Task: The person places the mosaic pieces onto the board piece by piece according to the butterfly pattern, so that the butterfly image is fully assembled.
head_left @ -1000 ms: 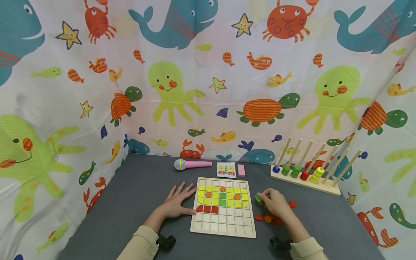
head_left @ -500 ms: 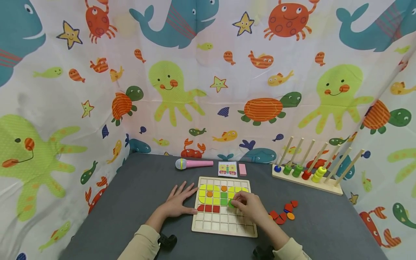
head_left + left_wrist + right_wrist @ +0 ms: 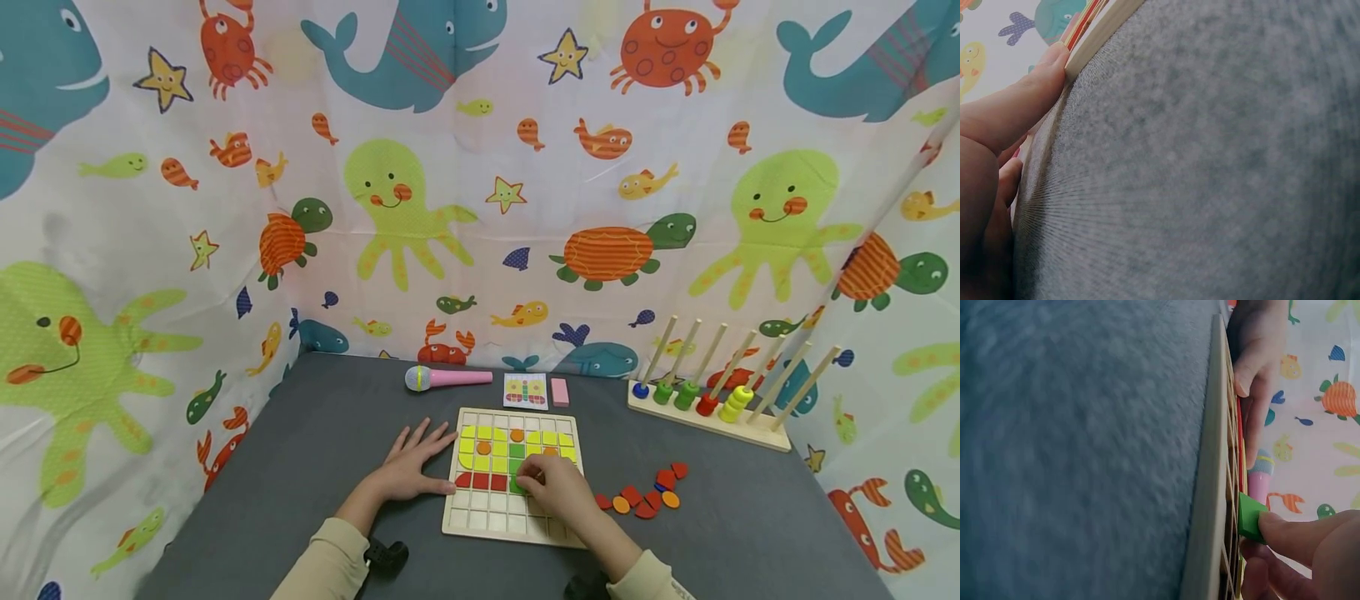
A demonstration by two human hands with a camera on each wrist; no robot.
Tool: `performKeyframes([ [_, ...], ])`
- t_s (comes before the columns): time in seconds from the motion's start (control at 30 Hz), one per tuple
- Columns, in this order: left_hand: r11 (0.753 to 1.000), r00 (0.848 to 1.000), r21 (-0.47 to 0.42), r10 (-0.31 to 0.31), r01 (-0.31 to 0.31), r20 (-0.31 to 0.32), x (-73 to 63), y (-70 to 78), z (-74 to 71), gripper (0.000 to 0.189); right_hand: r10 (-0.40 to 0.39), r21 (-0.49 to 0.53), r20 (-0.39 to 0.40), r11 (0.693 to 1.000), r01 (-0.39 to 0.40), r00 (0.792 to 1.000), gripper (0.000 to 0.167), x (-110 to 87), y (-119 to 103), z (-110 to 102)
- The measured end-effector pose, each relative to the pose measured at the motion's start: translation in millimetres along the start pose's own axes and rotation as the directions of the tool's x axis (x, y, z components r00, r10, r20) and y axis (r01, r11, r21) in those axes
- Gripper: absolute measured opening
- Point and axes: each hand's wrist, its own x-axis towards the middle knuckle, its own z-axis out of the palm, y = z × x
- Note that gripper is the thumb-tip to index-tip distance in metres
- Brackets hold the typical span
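A wooden grid board (image 3: 477,501) lies on the dark table. Yellow tiles (image 3: 483,434) with orange discs (image 3: 517,435) fill its upper rows, and a short row of red tiles (image 3: 481,481) sits at the left below them. My right hand (image 3: 558,493) pinches a green square tile (image 3: 1250,517) between thumb and fingers. It is tilted at the board's surface, just below the placed green tiles (image 3: 517,451) and right of the red row. My left hand (image 3: 408,471) rests with spread fingers at the board's left side, its thumb (image 3: 1047,78) touching the edge.
Loose red pieces (image 3: 645,508) and orange discs (image 3: 671,499) lie right of the board. Behind it are a pink toy microphone (image 3: 450,378), a pattern card (image 3: 525,390) and a pink block (image 3: 559,392). A wooden peg stand with coloured beads (image 3: 708,414) stands back right.
My right hand has carried the green tile from the table right of the board leftward onto the middle column. The left hand has stayed in place.
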Motion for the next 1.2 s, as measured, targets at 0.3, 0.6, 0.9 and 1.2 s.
performKeyframes([
  [0.3, 1.000, 1.000, -0.002, -0.002, 0.002, 0.001, -0.3, 2.5, 0.4, 0.096, 0.063, -0.063, -0.043, 0.996, -0.066, 0.997, 0.004, 2.6, -6, 4],
  [0.6, 1.000, 1.000, -0.005, 0.006, -0.006, -0.002, 0.6, 2.8, 0.8, 0.096, 0.132, -0.014, -0.056, 0.991, -0.133, 0.990, 0.018, -2.3, -3, -4],
  [0.9, 1.000, 1.000, -0.002, -0.006, 0.006, 0.000, -0.1, -0.4, 2.1, 0.096, 0.157, 0.006, -0.107, 0.988, -0.157, 0.982, 0.012, -15.7, 9, -28],
  [1.2, 1.000, 1.000, -0.017, 0.007, -0.007, -0.007, -1.2, 0.2, 0.0, 0.095, 0.226, 0.021, -0.135, 0.974, -0.226, 0.965, 0.017, -36.3, 37, -57],
])
